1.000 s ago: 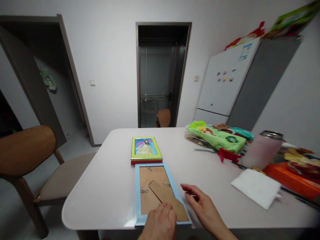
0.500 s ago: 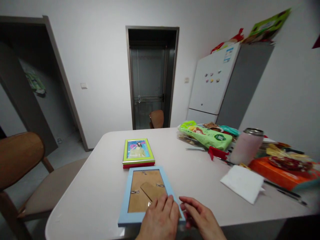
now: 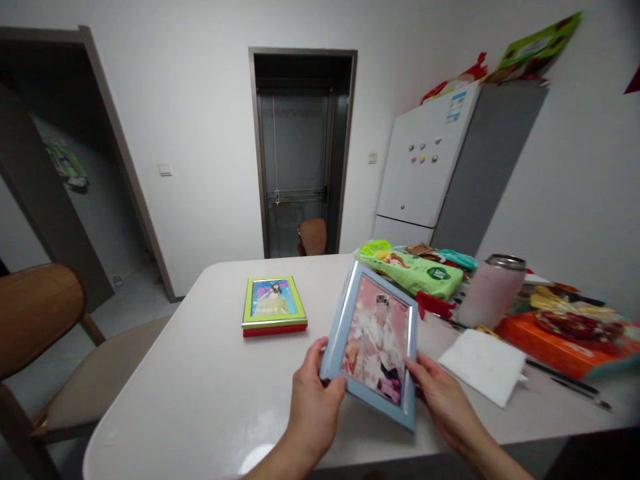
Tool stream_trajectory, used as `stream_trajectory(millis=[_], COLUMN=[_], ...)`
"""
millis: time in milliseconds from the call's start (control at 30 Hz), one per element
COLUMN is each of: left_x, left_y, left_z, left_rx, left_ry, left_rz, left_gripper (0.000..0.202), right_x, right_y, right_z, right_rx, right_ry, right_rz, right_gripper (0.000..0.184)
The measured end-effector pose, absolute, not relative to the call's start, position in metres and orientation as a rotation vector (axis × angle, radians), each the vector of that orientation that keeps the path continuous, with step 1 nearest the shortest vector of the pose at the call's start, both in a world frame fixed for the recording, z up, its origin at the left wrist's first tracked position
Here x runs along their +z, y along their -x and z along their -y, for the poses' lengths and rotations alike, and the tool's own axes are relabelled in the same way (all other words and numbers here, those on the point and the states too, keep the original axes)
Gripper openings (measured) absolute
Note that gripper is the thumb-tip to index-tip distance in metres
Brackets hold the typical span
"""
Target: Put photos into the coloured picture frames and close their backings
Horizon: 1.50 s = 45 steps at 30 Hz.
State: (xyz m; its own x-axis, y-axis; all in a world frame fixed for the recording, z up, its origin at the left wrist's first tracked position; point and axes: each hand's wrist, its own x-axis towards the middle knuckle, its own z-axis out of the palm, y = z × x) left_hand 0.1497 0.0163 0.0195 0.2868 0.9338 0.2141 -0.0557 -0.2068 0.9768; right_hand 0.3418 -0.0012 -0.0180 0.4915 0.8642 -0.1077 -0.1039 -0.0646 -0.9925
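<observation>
Frame [image 3: 374,340], light blue, held tilted over the surface [image 3: 200,400], picture side facing the camera. Left hand [image 3: 317,397] closed on its lower left edge, thumb at the corner. Right hand [image 3: 443,397] gripping lower right edge, thumb on front, fingers mostly hidden behind. Green frame [image 3: 275,300] lies face up on a red item [image 3: 275,331], apart, left of the blue one. White tissue [image 3: 483,363] near right hand.
</observation>
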Motion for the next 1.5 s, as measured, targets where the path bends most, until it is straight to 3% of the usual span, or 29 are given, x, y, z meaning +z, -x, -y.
stream_trajectory(millis=[133,333,467,600,800,867,967,1100,1200,1267,1500], left_x=[-0.017,-0.033,-0.035,-0.036,-0.036,-0.038,-0.04,-0.038,-0.034,-0.032,-0.027], left_y=[-0.171,-0.19,-0.178,-0.142,-0.09,-0.078,-0.066,-0.062,-0.065,-0.065,-0.05], left_z=[-0.023,-0.026,-0.038,-0.075,-0.12,-0.12,-0.115,-0.117,-0.123,-0.124,-0.094], left_rx=[0.865,0.792,0.816,0.958,1.127,1.167,1.215,1.28,1.295,1.301,1.395], left_ry=[-1.675,-1.823,-1.741,-1.507,-1.064,-0.94,-0.776,-0.615,-0.573,-0.574,-0.712], left_rz=[-0.983,-1.091,-1.069,-1.168,-1.2,-1.158,-1.069,-0.925,-0.85,-0.834,-0.854], left_gripper=[0.047,0.041,0.041,0.045,0.035,0.036,0.034,0.025,0.017,0.015,0.032], right_x=[-0.021,-0.028,-0.027,-0.018,-0.006,-0.004,-0.004,-0.008,-0.01,-0.009,-0.004], right_y=[-0.396,-0.422,-0.422,-0.365,-0.222,-0.196,-0.181,-0.182,-0.186,-0.187,-0.185], right_z=[-0.018,-0.036,-0.044,-0.068,-0.133,-0.145,-0.142,-0.126,-0.124,-0.124,-0.074], right_rx=[0.529,0.383,0.241,0.007,-0.037,-0.071,-0.095,-0.126,-0.147,-0.139,0.108], right_ry=[1.92,2.112,2.191,2.039,1.635,1.609,1.556,1.528,1.59,1.603,1.412], right_rz=[0.987,1.154,1.303,1.557,2.01,2.04,2.104,2.141,2.101,2.106,2.139], right_gripper=[0.033,0.02,0.023,0.041,0.041,0.03,0.014,0.02,0.035,0.033,0.024])
